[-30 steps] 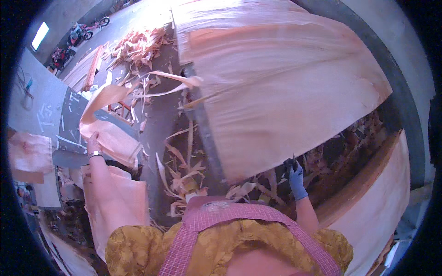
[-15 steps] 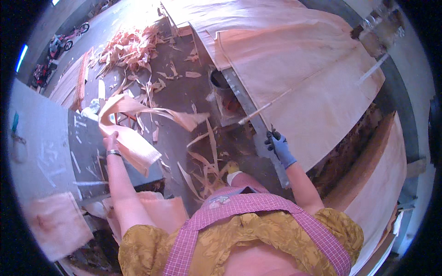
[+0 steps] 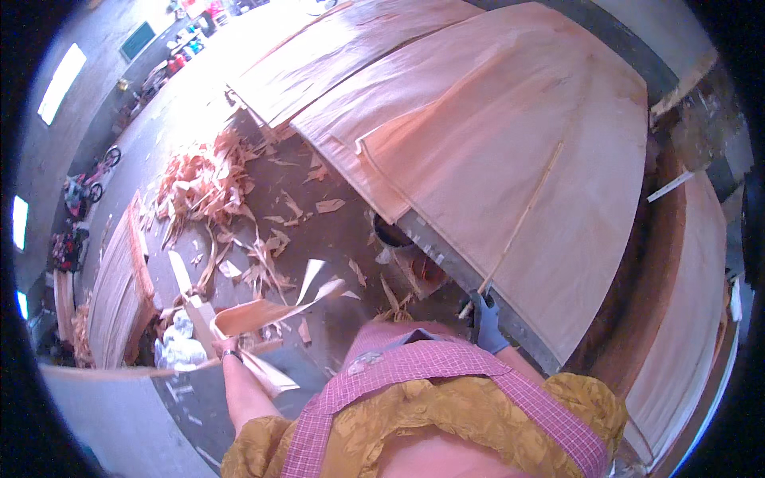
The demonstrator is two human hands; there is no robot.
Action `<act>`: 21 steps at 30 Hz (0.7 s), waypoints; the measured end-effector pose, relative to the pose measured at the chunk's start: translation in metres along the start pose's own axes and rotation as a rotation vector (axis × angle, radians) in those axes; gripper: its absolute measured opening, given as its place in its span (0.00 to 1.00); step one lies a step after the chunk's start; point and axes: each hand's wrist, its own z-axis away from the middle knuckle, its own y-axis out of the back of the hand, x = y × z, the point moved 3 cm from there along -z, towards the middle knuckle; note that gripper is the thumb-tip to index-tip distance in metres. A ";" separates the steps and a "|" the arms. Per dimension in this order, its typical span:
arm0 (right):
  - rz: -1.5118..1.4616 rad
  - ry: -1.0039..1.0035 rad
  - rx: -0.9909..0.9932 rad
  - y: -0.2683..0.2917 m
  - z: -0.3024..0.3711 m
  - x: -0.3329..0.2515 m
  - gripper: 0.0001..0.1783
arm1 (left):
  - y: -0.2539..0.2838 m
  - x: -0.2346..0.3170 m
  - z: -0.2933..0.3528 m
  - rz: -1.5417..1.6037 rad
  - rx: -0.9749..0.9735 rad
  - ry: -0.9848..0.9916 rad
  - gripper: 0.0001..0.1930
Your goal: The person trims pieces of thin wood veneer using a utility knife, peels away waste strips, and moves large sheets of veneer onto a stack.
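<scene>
My left hand (image 3: 224, 346), bare with a band at the wrist, grips a long curling strip of wood veneer (image 3: 253, 315). The strip's loose ends hang out to the right and downward. My right hand (image 3: 488, 319), in a blue-grey glove with dark fingertips, is closed at the near edge of a large veneer sheet (image 3: 478, 159). What sits in its fingers is too small to name. A thin stick (image 3: 522, 215) lies on the sheet, its lower end beside the gloved fingers.
A heap of veneer scraps (image 3: 209, 183) lies on the floor at the left. A stack of veneer (image 3: 119, 291) and a white plastic bag (image 3: 182, 342) are nearer. A dark round container (image 3: 392, 231) stands under the sheet's edge. Another veneer stack (image 3: 677, 319) rises at the right.
My view has tilted up and shifted. My left hand has carried the veneer strip, which has swung and curled differently. My right hand is now closer to my body, beside the stick's end.
</scene>
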 end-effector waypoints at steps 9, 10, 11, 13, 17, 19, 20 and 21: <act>0.476 0.375 0.325 -0.086 0.006 -0.014 0.14 | -0.055 0.398 0.081 0.129 0.377 -1.365 0.36; 0.464 0.211 0.255 -0.090 -0.010 0.011 0.17 | -0.057 0.449 0.117 0.246 0.394 -1.501 0.34; 0.499 0.218 0.181 -0.115 -0.012 0.013 0.18 | -0.044 0.489 0.149 0.419 0.329 -1.661 0.34; 0.566 0.252 0.024 -0.190 -0.021 -0.013 0.21 | -0.059 0.555 0.182 0.378 0.286 -1.722 0.37; 0.590 0.276 -0.077 -0.275 -0.046 0.034 0.26 | -0.090 0.662 0.218 0.347 -0.086 -1.954 0.36; 0.633 0.232 -0.226 -0.319 -0.031 0.028 0.26 | -0.141 0.697 0.192 0.190 -0.226 -1.743 0.37; 0.671 0.142 -0.283 -0.338 -0.023 0.009 0.27 | -0.160 0.708 0.182 0.111 -0.291 -1.639 0.38; 0.734 0.070 -0.309 -0.348 -0.018 0.000 0.27 | -0.170 0.715 0.183 0.012 -0.318 -1.597 0.39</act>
